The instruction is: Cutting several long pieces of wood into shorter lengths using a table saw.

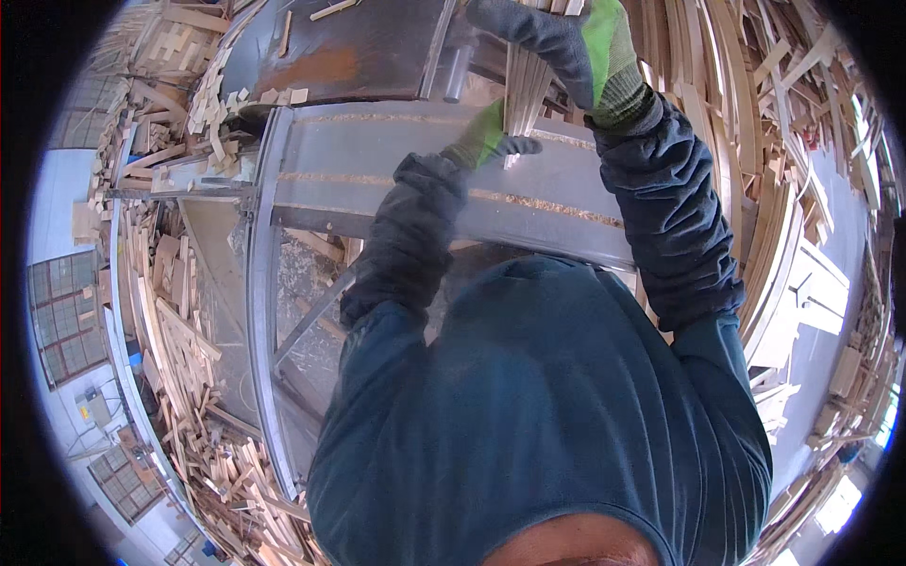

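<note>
Both my hands wear grey and green work gloves. My right hand (566, 42) is closed over the top of a bundle of thin wooden strips (525, 90) held on end above a grey metal machine table (377, 179). Lower down, my left hand (491, 140) grips the bottom end of the same bundle. My dark blue sleeves and chest fill the lower middle of the view.
Sawdust lines run along the metal table. A rusty brown machine surface (349, 47) lies beyond it with small wood blocks (212, 99) at its left. Heaps of wood offcuts (189, 377) cover the floor at left, long slats (755, 141) pile up at right.
</note>
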Motion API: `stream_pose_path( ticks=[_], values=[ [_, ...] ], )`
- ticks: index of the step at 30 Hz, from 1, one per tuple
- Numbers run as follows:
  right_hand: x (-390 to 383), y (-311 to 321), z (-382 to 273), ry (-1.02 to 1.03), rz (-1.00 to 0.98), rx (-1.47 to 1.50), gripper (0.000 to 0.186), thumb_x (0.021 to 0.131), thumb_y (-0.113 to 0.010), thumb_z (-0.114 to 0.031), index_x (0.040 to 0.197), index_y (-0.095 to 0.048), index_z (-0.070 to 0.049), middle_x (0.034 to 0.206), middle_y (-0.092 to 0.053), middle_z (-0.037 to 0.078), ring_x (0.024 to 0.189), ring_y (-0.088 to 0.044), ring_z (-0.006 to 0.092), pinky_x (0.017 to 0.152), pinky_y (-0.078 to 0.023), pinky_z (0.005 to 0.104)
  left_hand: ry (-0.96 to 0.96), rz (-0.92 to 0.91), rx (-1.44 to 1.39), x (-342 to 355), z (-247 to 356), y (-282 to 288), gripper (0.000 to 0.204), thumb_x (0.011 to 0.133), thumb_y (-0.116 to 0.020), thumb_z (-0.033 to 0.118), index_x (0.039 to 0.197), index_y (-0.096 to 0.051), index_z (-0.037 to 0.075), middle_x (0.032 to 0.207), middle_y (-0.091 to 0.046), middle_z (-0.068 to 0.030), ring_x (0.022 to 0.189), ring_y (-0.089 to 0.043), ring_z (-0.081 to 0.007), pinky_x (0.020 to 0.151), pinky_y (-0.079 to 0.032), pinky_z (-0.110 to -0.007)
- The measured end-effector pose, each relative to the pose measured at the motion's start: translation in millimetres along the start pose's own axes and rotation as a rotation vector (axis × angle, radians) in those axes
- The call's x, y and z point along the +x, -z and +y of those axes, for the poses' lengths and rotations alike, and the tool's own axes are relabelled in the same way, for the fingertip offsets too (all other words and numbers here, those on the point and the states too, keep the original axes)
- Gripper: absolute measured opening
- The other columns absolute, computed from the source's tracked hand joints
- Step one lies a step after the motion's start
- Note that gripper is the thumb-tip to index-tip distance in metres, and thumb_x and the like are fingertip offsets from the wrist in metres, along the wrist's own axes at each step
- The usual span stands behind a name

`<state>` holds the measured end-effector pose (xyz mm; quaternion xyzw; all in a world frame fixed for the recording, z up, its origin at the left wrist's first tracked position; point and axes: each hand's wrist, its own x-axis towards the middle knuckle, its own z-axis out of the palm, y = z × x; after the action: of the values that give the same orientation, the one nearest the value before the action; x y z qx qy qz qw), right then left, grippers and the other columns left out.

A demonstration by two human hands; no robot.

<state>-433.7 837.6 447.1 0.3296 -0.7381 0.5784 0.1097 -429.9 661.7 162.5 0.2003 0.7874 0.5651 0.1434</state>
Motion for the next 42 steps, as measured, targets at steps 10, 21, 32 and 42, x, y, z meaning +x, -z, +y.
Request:
stream_pose_path(
  ticks=[10,21,32,42],
  values=[
    [-1,6,28,-0.191,0.036,0.651,0.066,0.106,-0.086,-0.006,0.163,-0.053,0.003,0.133,-0.073,0.018,0.116,-0.08,0.0312,0.096,-0.073,0.043,0.29,-0.044,-0.172,20,-6,-28,0.085,0.086,-0.106,0.01,0.158,-0.063,0.004,0.141,-0.073,-0.0038,0.129,-0.069,-0.0193,0.105,-0.064,-0.035],
    [-7,-14,2,-0.233,0.138,0.629,0.072,0.099,-0.096,-0.02,0.156,-0.058,0.002,0.13,-0.074,0.02,0.104,-0.077,0.0255,0.082,-0.067,0.0376,-0.277,-0.008,-0.063,16,-43,-15,0.091,0.086,-0.107,0.016,0.163,-0.059,0.004,0.149,-0.07,-0.0055,0.135,-0.068,-0.017,0.106,-0.064,-0.033],
    [7,-7,21,-0.049,0.163,0.122,0.078,0.088,-0.103,-0.029,0.15,-0.066,0.0,0.122,-0.079,0.011,0.103,-0.076,0.0177,0.088,-0.064,0.0376,0.027,0.018,-0.408,20,-12,-10,0.065,0.092,-0.1,0.012,0.147,-0.065,0.001,0.111,-0.076,0.0005,0.092,-0.073,-0.0086,0.072,-0.06,-0.028],
    [-13,84,-13,-0.114,0.292,0.394,0.05,0.117,-0.067,-0.036,0.143,-0.075,0.007,0.121,-0.081,0.013,0.105,-0.079,0.0273,0.099,-0.065,0.043,0.014,0.175,0.016,-63,120,-20,0.093,0.083,-0.106,0.045,0.152,-0.064,0.0,0.124,-0.081,-0.0157,0.113,-0.078,-0.0263,0.1,-0.063,-0.046]
  ],
)
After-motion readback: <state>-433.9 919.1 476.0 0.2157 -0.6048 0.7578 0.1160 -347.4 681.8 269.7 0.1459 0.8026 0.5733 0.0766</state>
